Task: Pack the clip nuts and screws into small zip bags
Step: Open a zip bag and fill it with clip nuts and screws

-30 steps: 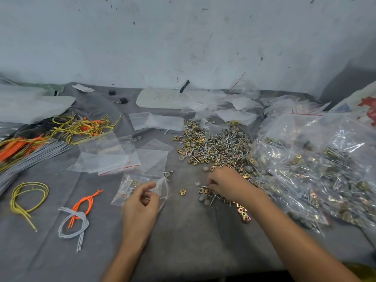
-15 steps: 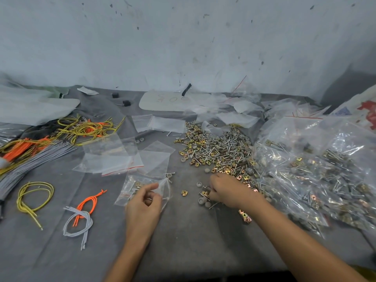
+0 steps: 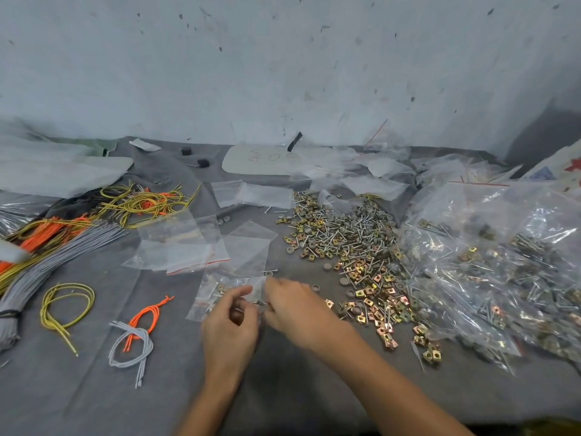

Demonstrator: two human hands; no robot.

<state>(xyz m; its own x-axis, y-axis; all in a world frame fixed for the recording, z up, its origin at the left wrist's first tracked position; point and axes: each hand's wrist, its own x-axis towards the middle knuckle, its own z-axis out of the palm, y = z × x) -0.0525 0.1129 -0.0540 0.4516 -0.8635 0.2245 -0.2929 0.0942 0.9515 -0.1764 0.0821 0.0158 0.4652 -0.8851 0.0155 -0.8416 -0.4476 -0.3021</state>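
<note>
1. Head view: left hand (image 3: 229,325) pinches the small zip bag (image 3: 217,292) at its mouth, thumb and fingers curled on the plastic. The bag lies on the grey cloth (image 3: 283,388) with some hardware inside.
2. Right hand (image 3: 298,308) is blurred, fingers bunched, pinching what looks like a screw (image 3: 260,303) at the bag's mouth, just beside the left hand.
3. Loose pile of clip nuts and screws (image 3: 352,243) lies on the cloth, right of the hands.
4. Filled bags (image 3: 490,262) far right; empty zip bags (image 3: 185,247) behind the held bag; orange cord (image 3: 147,314) to the left.
</note>
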